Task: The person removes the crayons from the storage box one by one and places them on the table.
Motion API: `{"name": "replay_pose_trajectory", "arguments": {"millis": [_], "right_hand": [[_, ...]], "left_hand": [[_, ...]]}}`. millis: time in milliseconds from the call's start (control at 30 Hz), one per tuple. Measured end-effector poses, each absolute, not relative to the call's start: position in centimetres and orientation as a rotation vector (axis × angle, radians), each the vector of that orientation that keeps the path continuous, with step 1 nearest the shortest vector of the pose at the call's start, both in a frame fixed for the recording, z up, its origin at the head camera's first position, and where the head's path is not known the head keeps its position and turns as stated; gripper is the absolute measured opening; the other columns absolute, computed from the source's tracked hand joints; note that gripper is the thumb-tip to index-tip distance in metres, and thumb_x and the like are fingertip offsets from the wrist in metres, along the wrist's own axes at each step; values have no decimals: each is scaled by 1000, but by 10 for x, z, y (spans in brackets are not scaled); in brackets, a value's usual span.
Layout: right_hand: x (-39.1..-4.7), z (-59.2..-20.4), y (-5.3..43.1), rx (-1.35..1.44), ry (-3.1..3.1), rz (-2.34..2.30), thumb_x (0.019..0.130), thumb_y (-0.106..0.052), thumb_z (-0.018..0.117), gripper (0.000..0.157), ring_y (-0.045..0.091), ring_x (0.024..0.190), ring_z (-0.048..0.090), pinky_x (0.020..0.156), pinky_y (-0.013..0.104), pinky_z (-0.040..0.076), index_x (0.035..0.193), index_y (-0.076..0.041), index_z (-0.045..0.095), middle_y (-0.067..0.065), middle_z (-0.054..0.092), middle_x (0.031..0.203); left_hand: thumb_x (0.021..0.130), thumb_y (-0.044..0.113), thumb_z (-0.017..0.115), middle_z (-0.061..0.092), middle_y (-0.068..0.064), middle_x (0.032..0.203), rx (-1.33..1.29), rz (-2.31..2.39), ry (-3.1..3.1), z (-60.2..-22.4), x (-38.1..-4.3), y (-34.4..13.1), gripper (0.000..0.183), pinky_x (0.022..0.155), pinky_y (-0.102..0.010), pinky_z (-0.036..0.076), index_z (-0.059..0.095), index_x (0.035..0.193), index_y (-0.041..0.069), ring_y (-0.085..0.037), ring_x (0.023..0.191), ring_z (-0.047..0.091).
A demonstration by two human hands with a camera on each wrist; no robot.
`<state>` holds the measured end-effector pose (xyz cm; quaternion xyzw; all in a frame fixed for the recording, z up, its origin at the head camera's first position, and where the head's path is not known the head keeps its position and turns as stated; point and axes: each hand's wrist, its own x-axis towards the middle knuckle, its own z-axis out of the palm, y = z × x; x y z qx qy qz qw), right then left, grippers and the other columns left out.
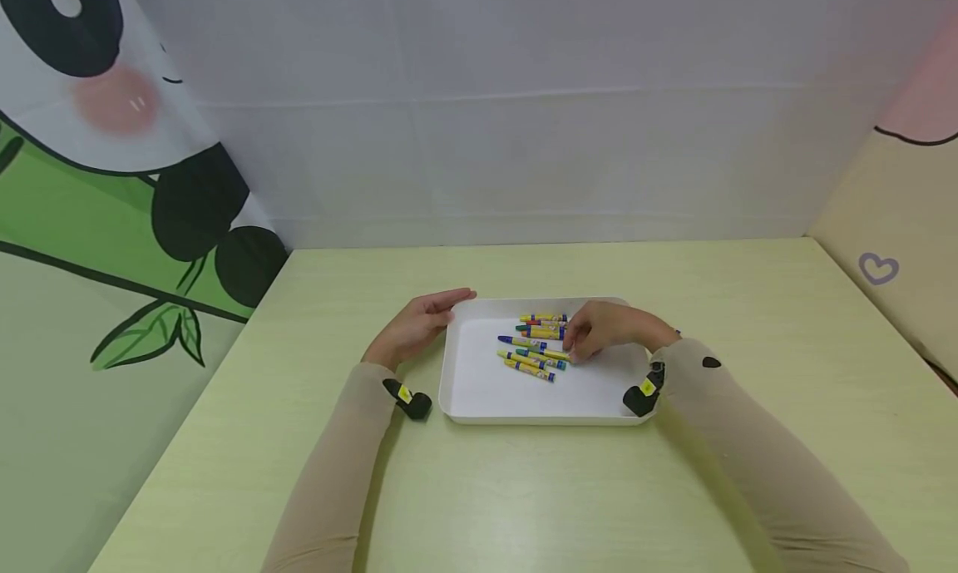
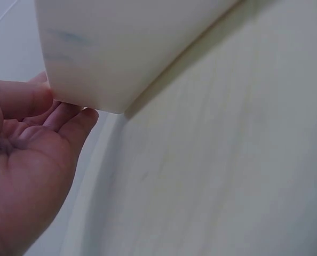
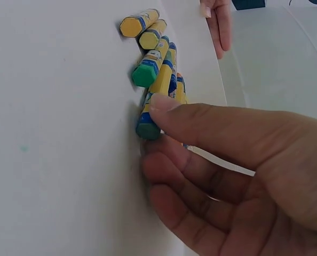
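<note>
A white tray [image 1: 479, 394] lies on the table with several yellow-wrapped crayons [image 1: 530, 370] in a loose row across its middle. My right hand [image 1: 604, 328] reaches over the tray's right side. Its thumb and index finger pinch a crayon [image 3: 149, 128] with a dark green end, while the other fingers curl below it. Beside that one lie a bright green-ended crayon [image 3: 145, 76] and two yellow-ended ones. My left hand [image 1: 415, 328] holds the tray's far left corner, with the thumb at the rim and the fingers along the outside [image 2: 68, 120].
The pale wooden table [image 1: 509, 490] spreads around the tray. A light curtain-like backdrop [image 1: 524, 157] rises behind its far edge. A panel with cartoon drawings [image 1: 75, 307] stands on the left, and a cream panel with a small heart [image 1: 877, 269] on the right.
</note>
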<state>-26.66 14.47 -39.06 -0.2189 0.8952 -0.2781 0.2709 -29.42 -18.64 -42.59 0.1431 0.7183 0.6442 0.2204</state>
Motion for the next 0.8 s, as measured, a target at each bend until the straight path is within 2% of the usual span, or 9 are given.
{"name": "replay_pose_trajectory", "arguments": {"millis": [533,800], "right_hand": [[-265,-390,142,-647,2420,-695,83,-10,70,6,11,68,49,62,23,39,88,-11,71,-3,55,72],[-265,-390,143,-650,2455,-685,84,-12,70,6,12,70,50,64,24,40,89,-13,72,-2,58,76]], "left_hand": [[101,-4,35,36,-7,154,394,1788,1976,-425,-293,-186,47,116,-42,29,40,147,8,-26,145,28],[101,-4,36,36,-6,154,383,1786,1972,-425,-294,-186,48,116,-42,29,39,147,9,-25,145,28]]}}
